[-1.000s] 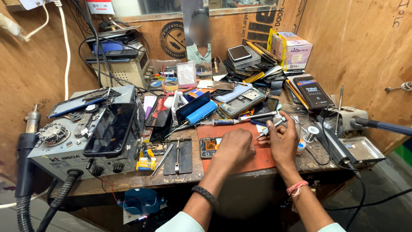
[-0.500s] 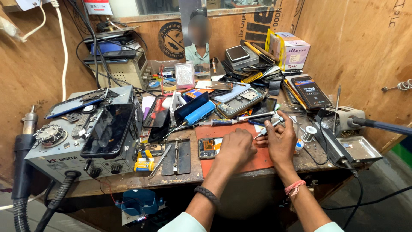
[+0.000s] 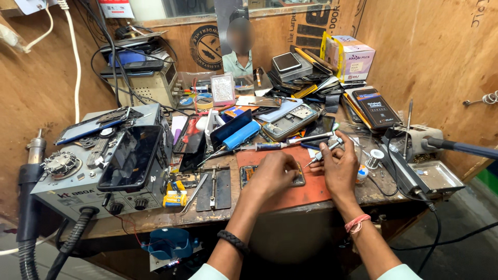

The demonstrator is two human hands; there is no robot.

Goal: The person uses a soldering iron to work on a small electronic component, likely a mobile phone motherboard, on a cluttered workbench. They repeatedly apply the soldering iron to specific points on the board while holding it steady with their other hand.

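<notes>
left hand (image 3: pixel 274 173) pressed flat on the opened phone (image 3: pixel 272 175) on the red mat (image 3: pixel 311 189), right hand (image 3: pixel 340 166) pinching a screwdriver (image 3: pixel 326 152); a tip slip could gouge the board, I'd say

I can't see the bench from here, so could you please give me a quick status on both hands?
Left hand pressing the opened phone onto the red mat. Right hand gripping a small screwdriver, tip beside the phone. Solder spool close by, right.

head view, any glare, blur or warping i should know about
Head view: even, bright light, hands sharp; the left hand rests on the opened phone, the right hand holds a screwdriver. Dark phone screen shows faint reflections. Wide-angle lens bends the edges; the mirrored face is blurred.
</notes>
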